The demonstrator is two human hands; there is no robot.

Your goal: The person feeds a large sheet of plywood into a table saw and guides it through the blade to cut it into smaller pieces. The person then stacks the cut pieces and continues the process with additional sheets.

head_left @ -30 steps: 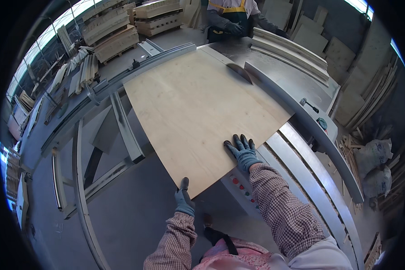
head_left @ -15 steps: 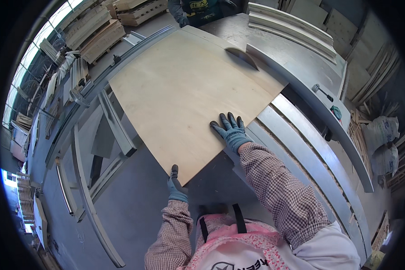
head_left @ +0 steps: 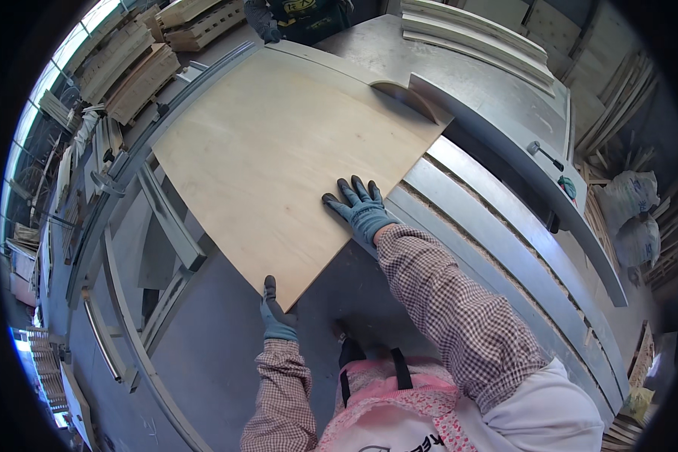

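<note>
A large pale plywood sheet (head_left: 279, 143) lies across the metal saw table. My left hand (head_left: 277, 310), in a blue-grey glove with dark fingertips, grips its near corner; the thumb is on top and the fingers are hidden underneath. Farther up the near right edge, my right hand (head_left: 360, 209) rests on the sheet, palm down with fingers spread. A dark, curved, blade-like piece (head_left: 405, 100) rises at the sheet's far right side, beside a long metal fence (head_left: 497, 143).
Across the table stands another person (head_left: 301, 19), one gloved hand by the sheet's far corner. Stacked boards (head_left: 474, 41) lie at the back right. Metal rails (head_left: 169, 218) flank the sheet on the left. A lever handle (head_left: 544, 154) sits beyond the fence, near white sacks (head_left: 634, 218).
The plywood sheet has slid a little away and to the left along the fence, with both my hands moving along on it. The view has shifted slightly too.
</note>
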